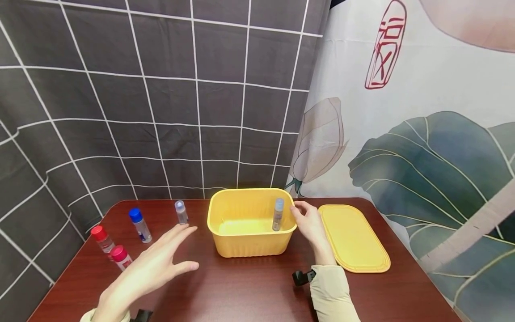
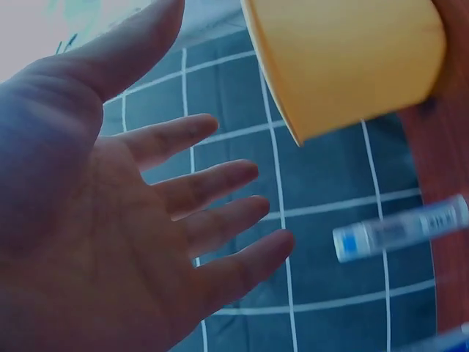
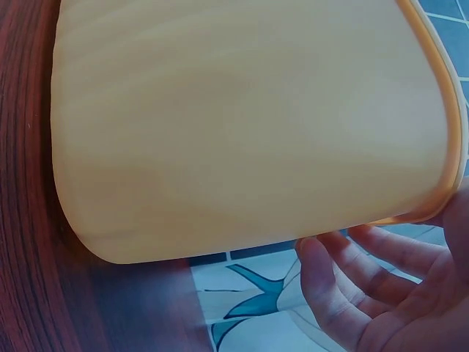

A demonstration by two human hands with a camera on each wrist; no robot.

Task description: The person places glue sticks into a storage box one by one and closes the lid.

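Note:
A yellow plastic bin (image 1: 252, 243) stands at the middle of the table. My right hand (image 1: 311, 223) grips it at its right end, thumb at the rim and fingers (image 3: 322, 282) against the outer wall. Inside the bin, a small clear bottle with a light blue cap (image 1: 278, 214) is upright near the right wall. My left hand (image 1: 150, 264) hovers left of the bin, fingers spread and holding nothing. Just beyond its fingertips stands a clear bottle with a pale cap (image 1: 182, 212), which also shows in the left wrist view right of the fingers.
A blue-capped bottle (image 1: 141, 226) and two red-capped bottles (image 1: 105, 241) stand at the table's left, one partly behind my left hand. A yellow lid (image 1: 355, 239) lies flat right of the bin. A dark checked curtain (image 1: 169, 103) hangs behind the table (image 1: 241, 290).

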